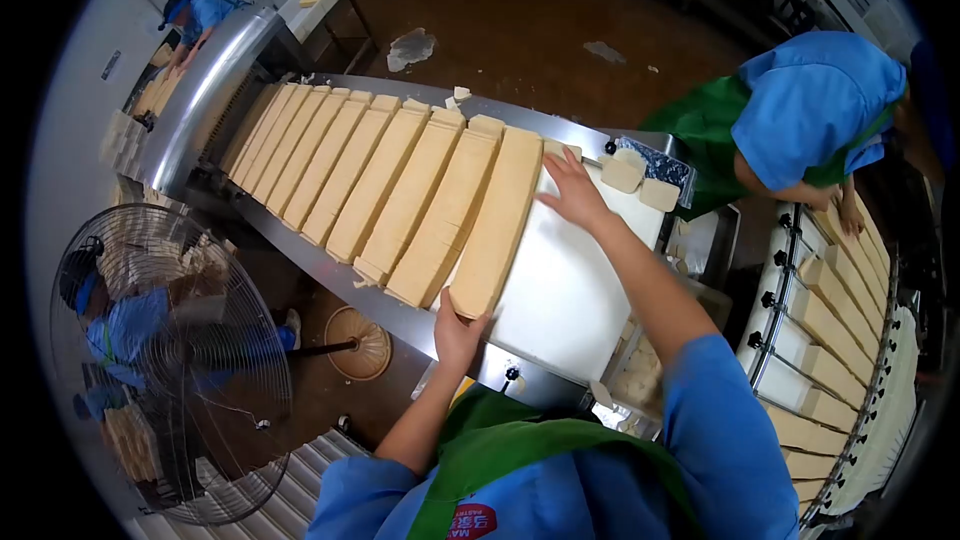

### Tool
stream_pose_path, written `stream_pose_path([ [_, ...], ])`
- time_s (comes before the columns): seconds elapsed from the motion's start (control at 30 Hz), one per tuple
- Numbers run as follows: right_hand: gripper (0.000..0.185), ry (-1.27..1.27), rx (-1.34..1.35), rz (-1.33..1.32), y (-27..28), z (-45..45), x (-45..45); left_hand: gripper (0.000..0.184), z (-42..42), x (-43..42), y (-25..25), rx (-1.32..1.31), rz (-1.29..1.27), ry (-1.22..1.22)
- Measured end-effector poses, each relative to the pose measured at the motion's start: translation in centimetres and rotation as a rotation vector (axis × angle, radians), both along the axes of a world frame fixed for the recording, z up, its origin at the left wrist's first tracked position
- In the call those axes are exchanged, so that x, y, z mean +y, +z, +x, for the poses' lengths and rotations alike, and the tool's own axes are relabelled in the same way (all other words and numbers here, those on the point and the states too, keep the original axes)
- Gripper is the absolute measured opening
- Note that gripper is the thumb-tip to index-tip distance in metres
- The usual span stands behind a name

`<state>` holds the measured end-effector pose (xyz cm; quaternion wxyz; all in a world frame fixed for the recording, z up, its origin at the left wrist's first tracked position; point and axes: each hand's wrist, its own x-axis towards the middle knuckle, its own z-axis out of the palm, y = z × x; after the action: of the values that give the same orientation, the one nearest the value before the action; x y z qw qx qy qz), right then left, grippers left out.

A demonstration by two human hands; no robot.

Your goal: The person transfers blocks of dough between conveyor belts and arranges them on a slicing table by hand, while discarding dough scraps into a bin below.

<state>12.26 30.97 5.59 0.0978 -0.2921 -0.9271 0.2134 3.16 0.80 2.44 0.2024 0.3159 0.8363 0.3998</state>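
Observation:
A long row of pale sliced bread-like slabs (400, 185) lies crosswise on a white conveyor belt (570, 285). At the near end of the row is the last long slab (502, 215). My left hand (459, 332) cups the lower end of this slab, fingers wrapped round its edge. By the slab's upper end my right hand (577, 192) is spread, its fingertips touching a small end piece (560, 150). Bare white belt shows to the right of the last slab, under my right forearm.
A blue tray (655, 162) with loose slices sits at the belt's far right edge. A co-worker (815, 110) leans over a second conveyor (770, 340) at right. A large fan (180, 360) stands at left. Further people work at left, beyond a metal machine hood (205, 90).

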Motion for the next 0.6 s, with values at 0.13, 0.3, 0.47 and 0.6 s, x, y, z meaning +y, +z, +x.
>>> stream_pose_path([
  [0.13,0.066,-0.034,-0.13,0.02,-2.7,-6.5,3.7,0.077,-0.6,-0.2,-0.5,0.013,-0.116,-0.048],
  [0.3,0.057,-0.147,-0.208,0.066,-3.2,-8.4,4.1,0.093,-0.9,0.0,-0.4,0.033,-0.215,-0.163],
  [0.47,0.055,-0.318,-0.25,0.205,-1.1,-1.6,2.2,0.093,-2.1,-0.2,0.3,0.077,-0.28,-0.316],
  [0.6,0.06,-0.569,-0.176,0.277,0.3,8.6,-2.2,0.09,-3.8,0.7,1.3,0.184,-0.248,-0.617],
])
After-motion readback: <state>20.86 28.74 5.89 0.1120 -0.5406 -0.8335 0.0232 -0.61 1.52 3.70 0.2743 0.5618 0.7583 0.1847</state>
